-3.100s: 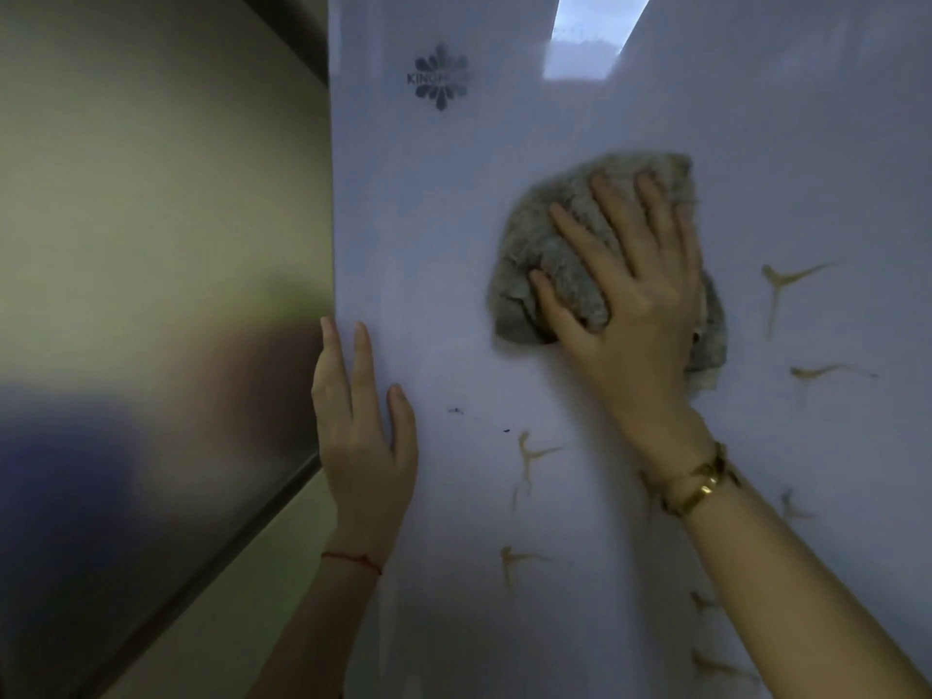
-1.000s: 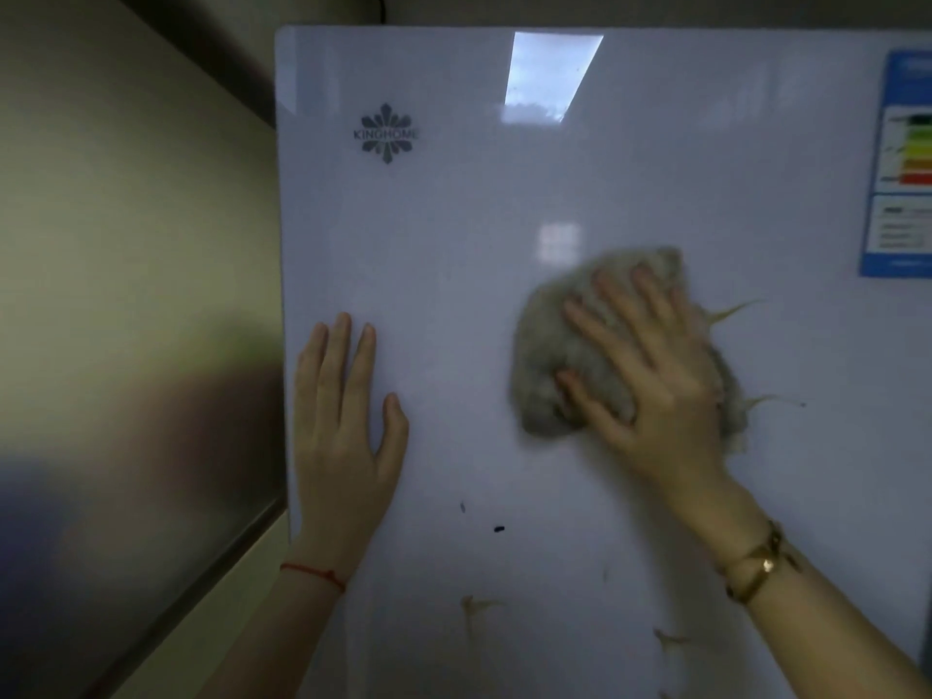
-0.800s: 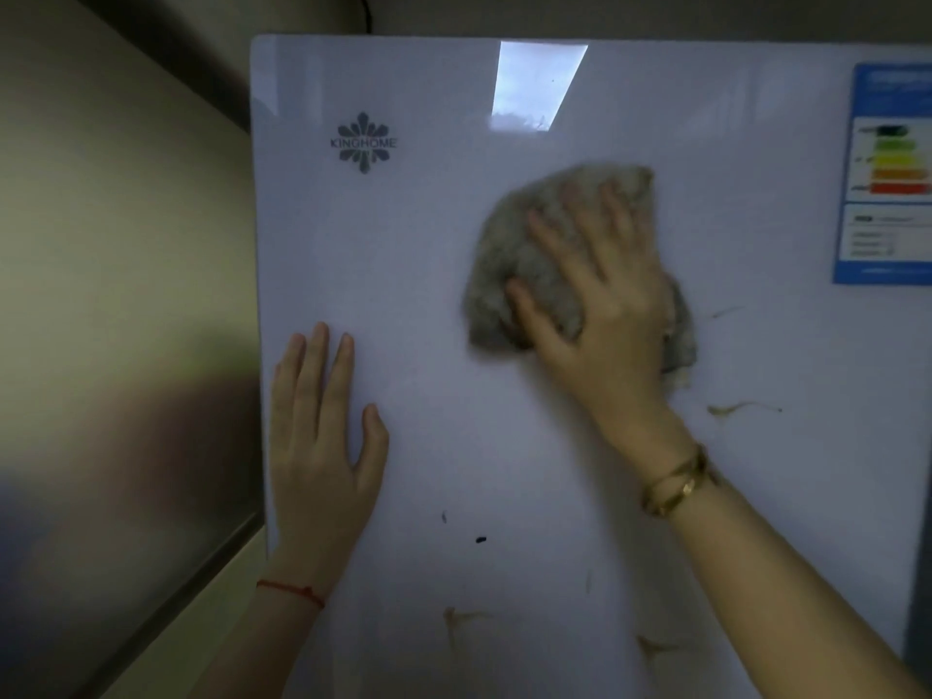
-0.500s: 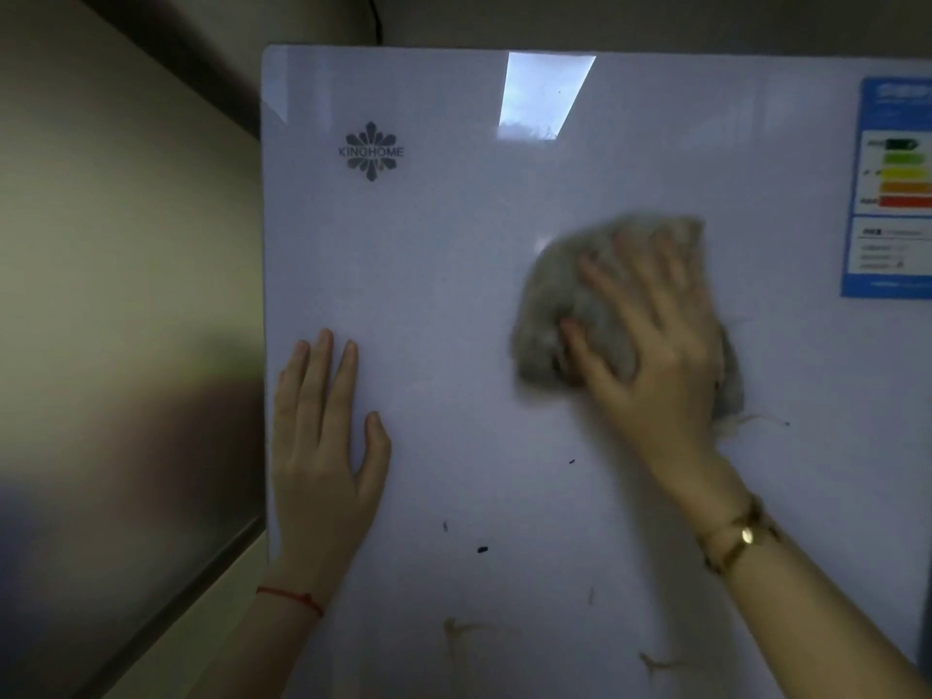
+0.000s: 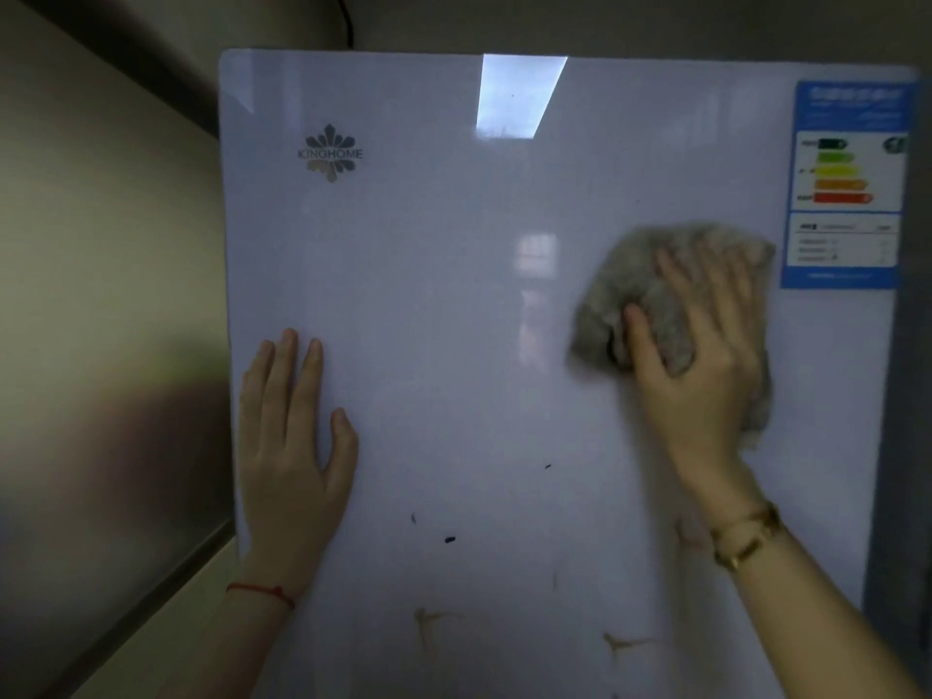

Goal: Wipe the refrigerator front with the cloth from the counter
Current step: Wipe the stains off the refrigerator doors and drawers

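The white refrigerator front (image 5: 454,295) fills most of the view. My right hand (image 5: 706,355) presses a crumpled grey cloth (image 5: 605,305) flat against the door at the right, just left of the energy label. My left hand (image 5: 290,436) lies flat and spread on the door near its left edge, holding nothing. Brown streaks (image 5: 426,628) and small dark specks (image 5: 449,539) mark the lower part of the door.
A blue energy label (image 5: 847,184) is stuck at the door's upper right. A brand logo (image 5: 330,152) sits at the upper left. A beige wall with a glossy panel (image 5: 101,345) stands left of the refrigerator.
My right hand has slid the cloth to the right, toward the energy label. The brown streaks on the middle right of the door are gone. My left hand has stayed in place.
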{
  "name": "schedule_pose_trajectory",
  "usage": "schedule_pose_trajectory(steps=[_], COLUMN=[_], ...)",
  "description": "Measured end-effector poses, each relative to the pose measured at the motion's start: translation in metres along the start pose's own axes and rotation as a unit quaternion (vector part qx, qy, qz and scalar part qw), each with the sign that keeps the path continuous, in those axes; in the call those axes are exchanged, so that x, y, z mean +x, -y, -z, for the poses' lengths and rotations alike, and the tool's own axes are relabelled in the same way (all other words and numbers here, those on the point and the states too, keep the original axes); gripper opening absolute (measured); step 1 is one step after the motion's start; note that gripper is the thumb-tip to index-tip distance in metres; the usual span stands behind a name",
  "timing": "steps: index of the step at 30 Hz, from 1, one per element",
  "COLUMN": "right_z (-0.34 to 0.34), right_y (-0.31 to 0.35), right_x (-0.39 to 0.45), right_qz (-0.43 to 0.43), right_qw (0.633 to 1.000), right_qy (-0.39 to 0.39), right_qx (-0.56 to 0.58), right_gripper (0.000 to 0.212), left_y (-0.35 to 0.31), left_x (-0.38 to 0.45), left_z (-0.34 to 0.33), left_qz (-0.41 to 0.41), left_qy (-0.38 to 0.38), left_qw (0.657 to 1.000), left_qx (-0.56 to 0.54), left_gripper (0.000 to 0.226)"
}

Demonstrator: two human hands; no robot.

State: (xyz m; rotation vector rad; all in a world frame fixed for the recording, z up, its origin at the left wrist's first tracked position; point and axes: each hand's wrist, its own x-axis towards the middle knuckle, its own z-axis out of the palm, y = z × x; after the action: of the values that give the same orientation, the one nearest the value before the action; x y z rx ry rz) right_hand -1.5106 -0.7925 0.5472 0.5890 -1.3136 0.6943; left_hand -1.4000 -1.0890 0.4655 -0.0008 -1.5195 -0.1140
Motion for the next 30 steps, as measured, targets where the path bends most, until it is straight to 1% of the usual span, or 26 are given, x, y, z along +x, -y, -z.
schedule_pose_trajectory(steps=[1,2,4,6,7,8,10,13,14,15,17,19,20,21,23,25,27,28,30], right_z=[-0.003,-0.006,-0.010,-0.006,-0.001,0.002,0.002,-0.018,-0.027,-0.037,-0.051,-0.052,-0.048,-0.045,-0.047,-0.058,-0.077,-0.087,-0.101], right_y=[0.000,0.005,0.019,0.029,0.029,0.027,0.019,0.023,0.033,0.047,0.076,0.092,0.092,0.089,0.080,0.081,0.096,0.108,0.130], right_x=[0.010,0.011,-0.010,-0.044,-0.056,-0.059,-0.042,0.015,0.029,0.035,0.020,-0.011,-0.023,-0.026,-0.007,0.034,0.076,0.088,0.089], right_qz=[-0.012,-0.004,0.065,0.150,0.177,0.186,0.155,0.063,0.049,0.057,0.135,0.235,0.266,0.278,0.253,0.184,0.138,0.135,0.169], right_qw=[1.000,1.000,0.996,0.982,0.975,0.973,0.982,0.997,0.999,0.998,0.987,0.960,0.951,0.947,0.957,0.979,0.988,0.988,0.982], right_qy=[-0.008,0.000,0.053,0.115,0.130,0.132,0.106,0.034,0.021,0.020,0.068,0.129,0.142,0.143,0.118,0.064,0.043,0.049,0.064], right_qx=[0.000,0.002,0.016,0.030,0.032,0.033,0.027,0.010,0.012,0.023,0.060,0.077,0.074,0.074,0.077,0.061,0.051,0.050,0.060], right_gripper=[0.048,0.048,0.047,0.046,0.046,0.046,0.046,0.048,0.048,0.048,0.049,0.051,0.050,0.049,0.048,0.047,0.049,0.050,0.053], left_y=[0.000,0.000,0.000,0.002,0.003,0.003,0.003,0.002,0.002,0.002,0.003,0.004,0.004,0.004,0.004,0.004,0.003,0.003,0.003], left_x=[0.000,-0.001,-0.001,-0.001,-0.001,-0.002,-0.001,-0.001,-0.001,-0.001,-0.002,-0.002,-0.002,-0.002,0.000,0.000,0.000,0.000,-0.001], left_z=[0.000,0.000,0.000,0.000,0.000,0.000,-0.001,-0.001,-0.001,-0.001,-0.001,0.000,0.001,0.001,0.001,0.000,0.000,0.000,0.001], left_qz=[0.001,0.002,0.000,-0.004,-0.004,-0.004,0.000,0.004,0.005,0.005,0.005,0.007,0.008,0.009,0.011,0.014,0.019,0.022,0.028], left_qy=[-0.001,-0.001,-0.003,-0.001,0.000,0.001,0.001,-0.004,-0.005,-0.006,-0.006,-0.002,0.002,0.004,0.004,0.004,0.008,0.011,0.016], left_qw=[1.000,1.000,1.000,1.000,1.000,1.000,1.000,1.000,1.000,1.000,1.000,1.000,1.000,1.000,1.000,1.000,1.000,1.000,0.999], left_qx=[0.000,-0.001,-0.005,-0.004,-0.003,-0.002,0.000,-0.004,-0.007,-0.010,-0.013,-0.013,-0.012,-0.013,-0.011,-0.008,-0.011,-0.012,-0.014], left_gripper=[0.052,0.052,0.052,0.052,0.052,0.052,0.052,0.052,0.052,0.052,0.052,0.052,0.053,0.053,0.052,0.052,0.053,0.053,0.054])
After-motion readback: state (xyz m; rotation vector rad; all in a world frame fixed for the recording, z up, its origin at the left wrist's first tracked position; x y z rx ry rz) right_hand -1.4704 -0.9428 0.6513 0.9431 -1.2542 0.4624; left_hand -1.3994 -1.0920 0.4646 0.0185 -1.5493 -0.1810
